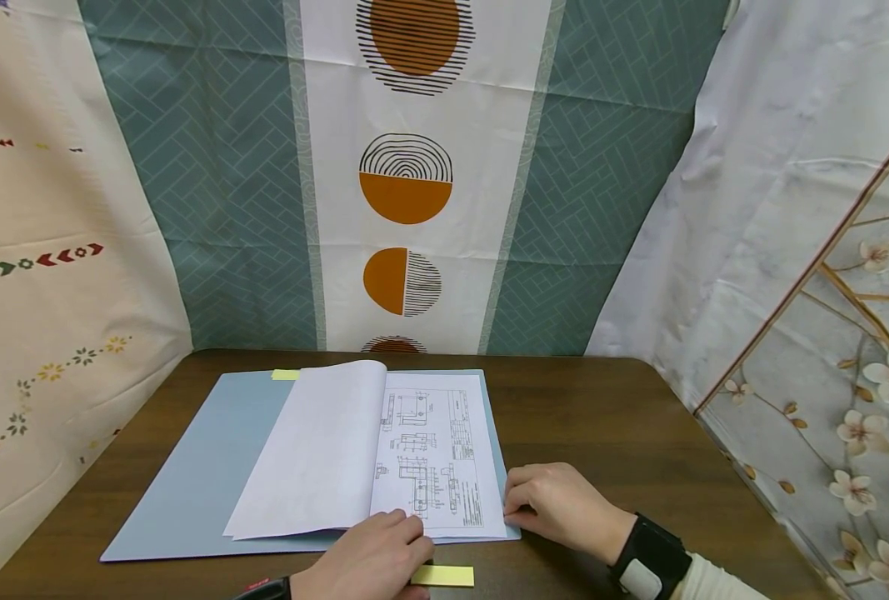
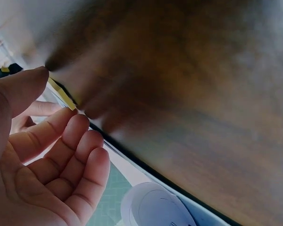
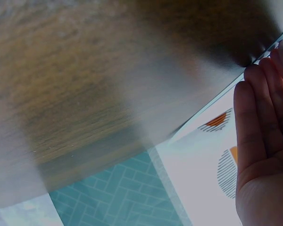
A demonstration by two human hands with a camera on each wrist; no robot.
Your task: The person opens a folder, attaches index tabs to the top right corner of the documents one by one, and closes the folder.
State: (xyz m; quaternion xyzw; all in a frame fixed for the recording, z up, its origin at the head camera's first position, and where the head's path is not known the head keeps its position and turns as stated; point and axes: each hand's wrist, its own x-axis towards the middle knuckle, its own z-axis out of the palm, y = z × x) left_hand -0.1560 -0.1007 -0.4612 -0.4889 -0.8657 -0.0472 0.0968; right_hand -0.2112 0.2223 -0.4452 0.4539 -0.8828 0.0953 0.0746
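Note:
A blue folder (image 1: 189, 467) lies spread on the table, with white sheets on it. One sheet (image 1: 317, 458) is folded over to the left, its blank back showing; beneath it on the right lies a technical drawing (image 1: 455, 500). My left hand (image 1: 377, 554) is at the folder's front edge, fingers loosely bent. A yellow sticky strip (image 1: 447, 576) lies by its thumb and index finger; in the left wrist view the strip (image 2: 62, 94) shows between those spread fingertips. My right hand (image 1: 564, 504) pinches the drawing's lower right corner, thumb and index together; the exact contact is hidden.
Another yellow strip (image 1: 285, 375) sticks out at the folder's far edge. The brown wooden table (image 1: 601, 417) reaches back to a patterned cloth (image 1: 609, 167). White flowered curtain fabric (image 1: 811, 333) hangs at the right, cream cloth (image 1: 54, 292) at the left.

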